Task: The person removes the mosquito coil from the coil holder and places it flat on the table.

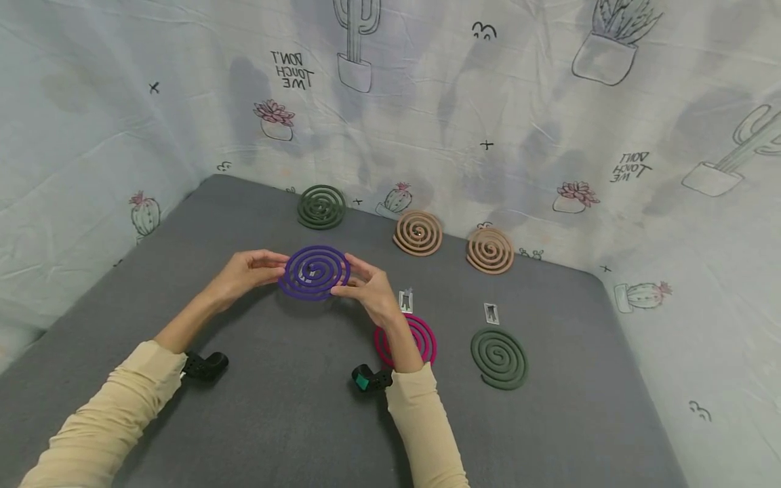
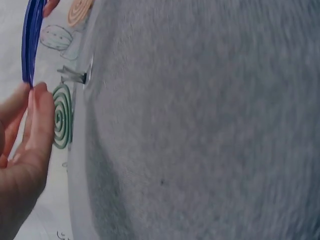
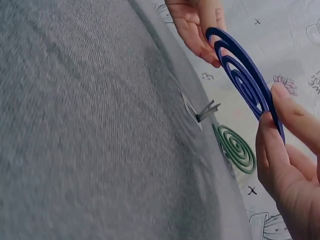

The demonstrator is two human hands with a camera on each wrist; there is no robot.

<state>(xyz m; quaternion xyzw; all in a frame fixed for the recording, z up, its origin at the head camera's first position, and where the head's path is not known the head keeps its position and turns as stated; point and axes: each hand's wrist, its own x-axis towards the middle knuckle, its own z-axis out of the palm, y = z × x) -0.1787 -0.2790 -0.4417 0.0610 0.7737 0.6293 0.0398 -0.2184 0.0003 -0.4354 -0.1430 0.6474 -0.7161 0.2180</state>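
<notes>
Both hands hold a purple mosquito coil (image 1: 317, 273) by opposite edges, raised over the grey table. My left hand (image 1: 250, 272) pinches its left edge between thumb and fingers. At the right edge, the thumb and fingers of my right hand (image 1: 371, 290) grip it. From the left wrist, the coil (image 2: 31, 45) appears nearly edge-on; from the right wrist, its spiral (image 3: 252, 75) slants between the two hands. A small metal stand (image 3: 197, 117) with upright prongs lies on the cloth below, partly seen through the coil in the head view.
At the back edge are a green coil (image 1: 321, 207) and two tan coils (image 1: 418, 232). A pink coil (image 1: 421, 339) is partly covered by the right forearm, with a dark green coil (image 1: 499, 358) farther right. Two more metal stands (image 1: 491, 313) lie behind them. A printed curtain (image 1: 427, 102) encloses the table.
</notes>
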